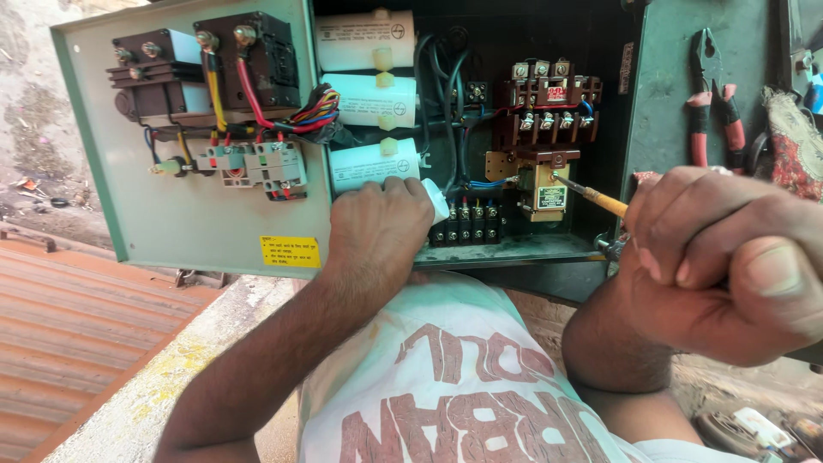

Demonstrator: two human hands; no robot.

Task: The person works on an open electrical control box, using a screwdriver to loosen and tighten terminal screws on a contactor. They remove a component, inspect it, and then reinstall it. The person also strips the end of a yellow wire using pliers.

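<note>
An open green electrical box (514,251) faces me, its door (171,231) swung out to the left. My left hand (377,227) is closed around the lowest white cylindrical capacitor (369,163) inside the box. My right hand (729,257) is fisted on a screwdriver with a yellow shaft (600,200). Its tip touches a small relay unit (540,189) below a brown contactor (549,103). A black terminal strip (467,223) sits at the box floor.
Two more white capacitors (364,39) are stacked above. The door carries brown switch blocks (206,69), coloured wires (313,111) and a yellow label (290,251). Red-handled pliers (711,111) hang at right. Rusty corrugated sheet (69,326) lies lower left.
</note>
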